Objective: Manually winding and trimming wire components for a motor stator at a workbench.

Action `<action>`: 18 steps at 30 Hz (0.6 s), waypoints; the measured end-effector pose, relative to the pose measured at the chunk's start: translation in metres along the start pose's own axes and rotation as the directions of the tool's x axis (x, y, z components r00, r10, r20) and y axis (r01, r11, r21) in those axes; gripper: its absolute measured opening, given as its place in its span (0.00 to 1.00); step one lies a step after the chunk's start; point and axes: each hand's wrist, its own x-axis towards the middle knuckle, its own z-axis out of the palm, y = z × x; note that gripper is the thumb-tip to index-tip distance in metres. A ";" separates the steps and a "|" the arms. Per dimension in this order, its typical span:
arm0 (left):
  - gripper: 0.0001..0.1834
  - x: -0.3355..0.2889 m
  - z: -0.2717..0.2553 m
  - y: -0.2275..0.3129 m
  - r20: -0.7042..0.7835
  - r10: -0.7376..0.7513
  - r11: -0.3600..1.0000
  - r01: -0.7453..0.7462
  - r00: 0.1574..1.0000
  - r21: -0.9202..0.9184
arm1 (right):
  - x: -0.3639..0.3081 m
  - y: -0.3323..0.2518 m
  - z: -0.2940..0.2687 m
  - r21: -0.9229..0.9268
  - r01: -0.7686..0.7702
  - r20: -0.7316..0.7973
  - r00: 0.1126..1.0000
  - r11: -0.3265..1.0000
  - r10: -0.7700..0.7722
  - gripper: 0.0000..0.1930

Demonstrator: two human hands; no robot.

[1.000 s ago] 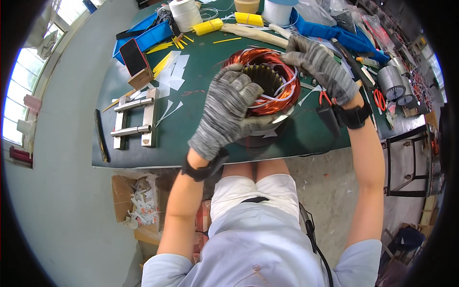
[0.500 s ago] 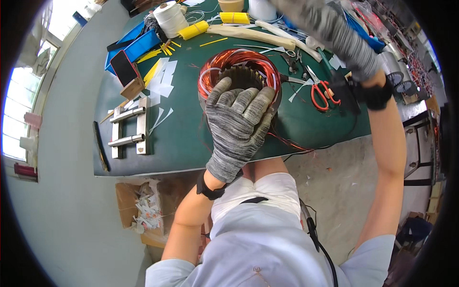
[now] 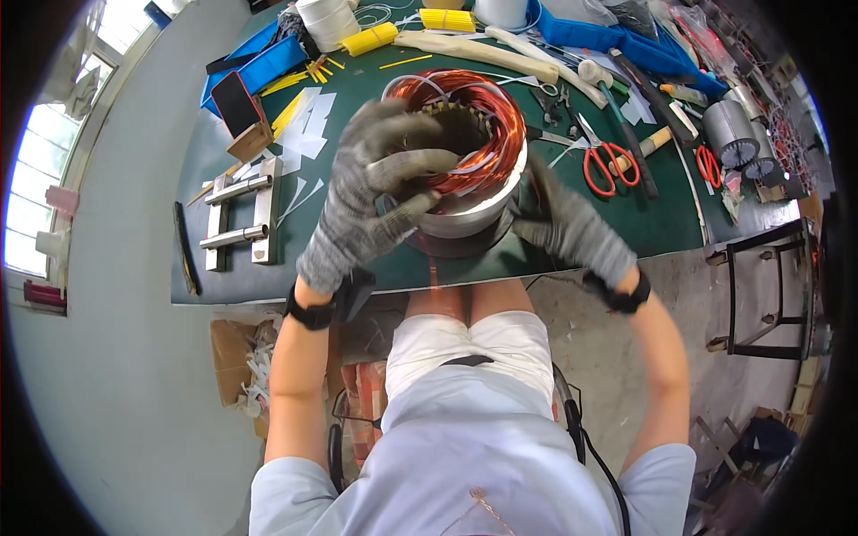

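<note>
A motor stator with a silver metal body and a ring of red-brown copper windings stands at the table's near edge. It leans slightly, its slotted bore partly in view. My left hand, in a grey knit glove, grips its left side, fingers bent over the windings and a white sleeve. Against the lower right side is my gloved right hand, its fingers curled at the metal body and partly hidden. Red-handled scissors lie to the right of the stator.
Left on the green table are a metal frame with two rods, a phone on a wooden stand and white paper slips. Wooden sticks, a thread spool and blue bins line the back.
My right hand has come down from the far right to the stator's side. My left hand has slid from over the bore to the left side, and the stator now leans.
</note>
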 end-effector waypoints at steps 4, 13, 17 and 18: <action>0.51 -0.043 0.038 0.021 -0.245 -0.470 0.883 0.454 0.848 -0.121 | -0.093 0.027 0.017 -0.007 -0.159 0.076 0.984 0.987 0.159 0.20; 0.19 -0.254 -0.056 0.031 -0.415 -0.904 0.269 0.894 0.106 -0.358 | -0.196 0.073 -0.034 -0.239 -0.529 -0.506 0.783 0.814 0.361 0.10; 0.16 -0.239 -0.023 0.067 -0.183 -0.932 0.313 0.949 0.313 0.027 | -0.262 0.228 -0.031 0.235 -0.628 -0.703 0.417 0.742 0.576 0.14; 0.15 -0.233 -0.005 0.079 -0.019 -0.904 0.420 0.897 0.426 0.136 | -0.259 0.231 -0.035 0.306 -0.588 -0.739 0.349 0.749 0.576 0.15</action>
